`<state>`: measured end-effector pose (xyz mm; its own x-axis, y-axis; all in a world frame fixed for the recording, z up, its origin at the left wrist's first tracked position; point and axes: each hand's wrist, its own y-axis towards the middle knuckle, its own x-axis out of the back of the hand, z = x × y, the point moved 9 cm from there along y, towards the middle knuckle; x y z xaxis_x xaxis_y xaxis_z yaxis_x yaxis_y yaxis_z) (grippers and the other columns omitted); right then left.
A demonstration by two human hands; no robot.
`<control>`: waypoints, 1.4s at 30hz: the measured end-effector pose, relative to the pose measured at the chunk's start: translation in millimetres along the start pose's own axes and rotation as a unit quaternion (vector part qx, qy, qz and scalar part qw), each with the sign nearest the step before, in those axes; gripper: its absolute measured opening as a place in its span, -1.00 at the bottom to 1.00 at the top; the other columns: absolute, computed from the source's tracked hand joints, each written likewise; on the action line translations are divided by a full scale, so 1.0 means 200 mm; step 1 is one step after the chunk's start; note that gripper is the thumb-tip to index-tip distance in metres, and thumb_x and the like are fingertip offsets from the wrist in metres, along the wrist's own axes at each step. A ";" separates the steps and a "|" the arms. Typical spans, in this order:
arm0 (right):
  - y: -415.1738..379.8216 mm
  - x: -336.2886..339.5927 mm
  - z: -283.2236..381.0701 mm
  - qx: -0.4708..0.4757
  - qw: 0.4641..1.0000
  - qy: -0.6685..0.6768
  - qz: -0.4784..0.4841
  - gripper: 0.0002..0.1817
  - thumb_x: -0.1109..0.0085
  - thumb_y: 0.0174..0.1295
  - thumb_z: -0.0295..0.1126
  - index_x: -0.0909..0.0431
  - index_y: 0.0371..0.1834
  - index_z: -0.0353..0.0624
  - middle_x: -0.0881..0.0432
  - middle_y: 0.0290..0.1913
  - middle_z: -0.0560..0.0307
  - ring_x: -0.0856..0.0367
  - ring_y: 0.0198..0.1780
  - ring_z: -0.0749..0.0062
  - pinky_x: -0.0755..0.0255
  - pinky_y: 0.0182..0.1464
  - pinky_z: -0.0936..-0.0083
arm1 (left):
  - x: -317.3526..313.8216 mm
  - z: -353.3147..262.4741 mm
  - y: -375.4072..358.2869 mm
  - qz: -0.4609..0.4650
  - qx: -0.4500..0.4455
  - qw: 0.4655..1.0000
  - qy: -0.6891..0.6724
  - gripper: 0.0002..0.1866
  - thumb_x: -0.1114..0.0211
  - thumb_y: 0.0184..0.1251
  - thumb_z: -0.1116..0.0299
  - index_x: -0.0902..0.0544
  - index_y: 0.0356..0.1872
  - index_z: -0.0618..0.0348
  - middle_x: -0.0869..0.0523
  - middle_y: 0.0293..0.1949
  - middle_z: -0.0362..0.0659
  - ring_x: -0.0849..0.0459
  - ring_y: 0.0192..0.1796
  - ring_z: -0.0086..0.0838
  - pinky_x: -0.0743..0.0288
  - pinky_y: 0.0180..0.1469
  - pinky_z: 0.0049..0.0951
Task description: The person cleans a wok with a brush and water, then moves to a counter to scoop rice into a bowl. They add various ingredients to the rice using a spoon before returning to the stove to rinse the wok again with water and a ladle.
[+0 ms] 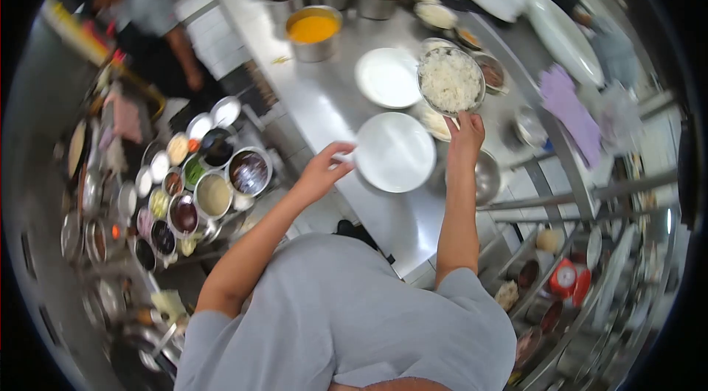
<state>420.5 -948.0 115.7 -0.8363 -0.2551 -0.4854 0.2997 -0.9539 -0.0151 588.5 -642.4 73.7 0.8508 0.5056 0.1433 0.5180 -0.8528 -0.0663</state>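
My right hand (466, 129) grips the near rim of a metal bowl of white rice (450, 81), above the right part of the steel table (339, 114). My left hand (326, 170) has its fingers apart at the left edge of a white plate (395, 152), holding nothing; whether it touches the plate is unclear. A second white plate (386, 77) lies just beyond the first. Part of another light-coloured dish shows beneath the rice bowl, mostly hidden.
A pot of orange liquid (313, 25) and other metal pots stand farther back. Many filled containers (214, 194) crowd the left counter. One person (147, 29) stands at upper left. A purple cloth (570, 114) hangs at right, near an empty-looking metal bowl (485, 177).
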 end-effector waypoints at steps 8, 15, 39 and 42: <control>-0.85 -1.00 -0.80 -0.194 0.957 0.019 0.215 -0.88 -0.15 0.33 -0.51 -0.39 -0.26 -0.25 -0.54 -0.14 0.06 -0.59 -0.08 0.36 -0.64 0.02 0.28 | 0.47 -0.06 -0.24 -0.355 0.034 0.904 -0.233 -0.72 -0.31 0.40 0.26 -0.57 -0.01 0.18 -0.65 -0.14 -0.14 -0.60 -0.18 -0.52 -0.55 -0.14 -0.50; -1.84 -1.66 -1.12 -0.115 0.842 -0.140 0.508 -0.82 -0.22 0.37 -0.39 -0.45 -0.36 -0.16 -0.47 -0.35 0.29 -0.50 -0.25 0.62 -0.50 -0.21 0.59 | 1.09 0.03 -1.16 -0.680 -0.085 0.687 -0.241 -0.83 -0.23 0.46 0.33 -0.45 -0.18 0.18 -0.56 -0.32 -0.21 -0.54 -0.23 -0.58 -0.51 -0.24 -0.51; -2.64 -3.00 -2.24 0.190 0.663 -0.341 0.639 -0.69 -0.06 0.44 -0.19 -0.66 -0.08 -0.21 -0.73 -0.25 -0.09 -0.69 -0.22 0.03 -0.51 -0.12 0.24 | 2.06 1.15 -2.80 -0.766 0.047 0.578 -0.278 -0.85 -0.09 0.49 0.42 -0.40 -0.34 0.13 -0.57 -0.30 -0.23 -0.60 -0.22 -0.56 -0.66 -0.11 -0.38; -2.53 -2.94 -2.40 0.029 0.716 -0.365 0.595 -0.71 -0.03 0.45 -0.19 -0.65 -0.10 -0.16 -0.73 -0.24 -0.07 -0.70 -0.17 0.04 -0.51 -0.11 0.20 | 2.15 1.16 -2.73 -0.749 0.049 0.599 -0.279 -0.85 -0.09 0.49 0.42 -0.39 -0.35 0.10 -0.59 -0.28 -0.24 -0.61 -0.21 -0.57 -0.68 -0.10 -0.34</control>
<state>980.9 -238.7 -10.8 -0.0288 -0.8863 0.4621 0.9971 0.0068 0.0752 691.9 70.9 -58.5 -0.6915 0.6829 -0.2356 0.7172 0.6097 -0.3375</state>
